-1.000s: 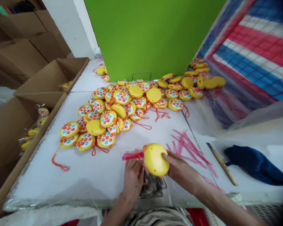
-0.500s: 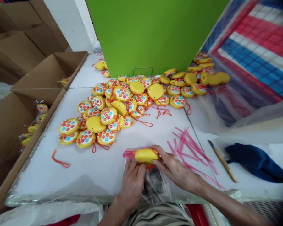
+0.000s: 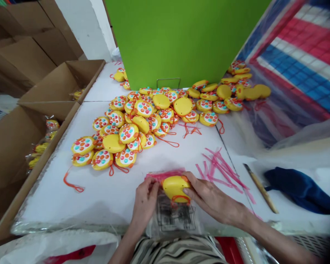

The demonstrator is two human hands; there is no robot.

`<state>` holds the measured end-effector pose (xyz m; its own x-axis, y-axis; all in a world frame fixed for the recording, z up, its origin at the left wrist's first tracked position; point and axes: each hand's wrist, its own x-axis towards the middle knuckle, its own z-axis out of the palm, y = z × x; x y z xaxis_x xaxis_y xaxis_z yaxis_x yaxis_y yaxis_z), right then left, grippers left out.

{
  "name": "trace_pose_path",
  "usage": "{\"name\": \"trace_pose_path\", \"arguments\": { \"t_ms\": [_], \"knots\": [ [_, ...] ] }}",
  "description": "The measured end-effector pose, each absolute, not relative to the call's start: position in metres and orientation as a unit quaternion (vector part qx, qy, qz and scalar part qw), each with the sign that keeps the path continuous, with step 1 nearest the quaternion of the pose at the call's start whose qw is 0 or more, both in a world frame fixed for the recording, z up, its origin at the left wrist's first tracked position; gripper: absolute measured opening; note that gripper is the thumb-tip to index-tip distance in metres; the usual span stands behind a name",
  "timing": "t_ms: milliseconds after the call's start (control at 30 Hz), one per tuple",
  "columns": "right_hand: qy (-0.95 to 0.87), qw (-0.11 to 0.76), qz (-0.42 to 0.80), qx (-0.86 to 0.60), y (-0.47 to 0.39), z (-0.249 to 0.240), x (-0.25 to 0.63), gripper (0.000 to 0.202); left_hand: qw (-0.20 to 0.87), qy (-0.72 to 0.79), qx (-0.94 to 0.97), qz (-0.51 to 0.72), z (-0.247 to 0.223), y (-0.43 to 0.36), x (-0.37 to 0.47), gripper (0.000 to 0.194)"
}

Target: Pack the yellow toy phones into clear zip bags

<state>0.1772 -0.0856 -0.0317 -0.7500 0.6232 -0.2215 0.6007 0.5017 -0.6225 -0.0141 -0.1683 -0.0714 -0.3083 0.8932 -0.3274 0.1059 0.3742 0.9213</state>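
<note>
My right hand [image 3: 209,198] grips a yellow toy [image 3: 176,186] with its plain back up and a loop of orange cord at its near side. Beneath the toy lies a stack of see-through plastic bags [image 3: 178,220] with dark printing and a pink strip [image 3: 167,173] along the far edge. My left hand [image 3: 145,200] is closed in a pinch on the bag's pink edge, at the toy's left end. A pile of similar toys [image 3: 144,108], many showing white faces with coloured dots, spreads across the table beyond.
Torn pink strips [image 3: 222,170] are scattered right of my hands, beside a wooden-handled tool [image 3: 261,189] and a dark blue cloth item [image 3: 299,190]. On the left, an open cardboard box [image 3: 11,146] holds bagged toys. A green panel [image 3: 187,40] stands behind the pile.
The toy has turned, showing more of its flat back and its cord. My left hand has shifted left and up to the bag's edge, uncovering more of the printed bag.
</note>
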Motion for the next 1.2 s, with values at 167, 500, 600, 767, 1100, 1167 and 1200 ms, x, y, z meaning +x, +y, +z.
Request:
{"name": "trace_pose_path", "arguments": {
  "t_ms": [167,500,600,767,1100,1167,1200],
  "knots": [
    [-0.93,-0.077,0.291,-0.211,-0.072,-0.032,0.158,0.025,0.476,0.666,0.373,0.437,-0.061,-0.157,-0.012,0.023],
    [-0.923,0.119,0.247,-0.27,-0.088,-0.055,0.137,0.014,0.556,0.606,0.324,0.468,-0.078,-0.173,-0.013,0.027],
    [-0.931,0.106,0.213,-0.275,-0.092,-0.059,0.13,0.012,0.555,0.61,0.352,0.443,-0.072,-0.173,-0.011,0.025],
    [-0.952,0.066,0.152,-0.256,-0.095,-0.05,0.117,0.006,0.462,0.671,0.443,0.375,-0.059,-0.172,-0.003,0.027],
    [-0.813,0.107,0.058,-0.569,-0.031,-0.086,0.255,0.015,0.472,0.67,0.418,0.39,-0.074,-0.18,-0.017,0.022],
    [-0.761,0.01,0.039,-0.648,-0.022,-0.086,0.3,0.018,0.494,0.66,0.397,0.403,-0.078,-0.181,-0.019,0.023],
    [-0.742,-0.04,0.049,-0.667,-0.022,-0.083,0.316,0.022,0.507,0.653,0.386,0.409,-0.079,-0.181,-0.02,0.023]
  ]
}}
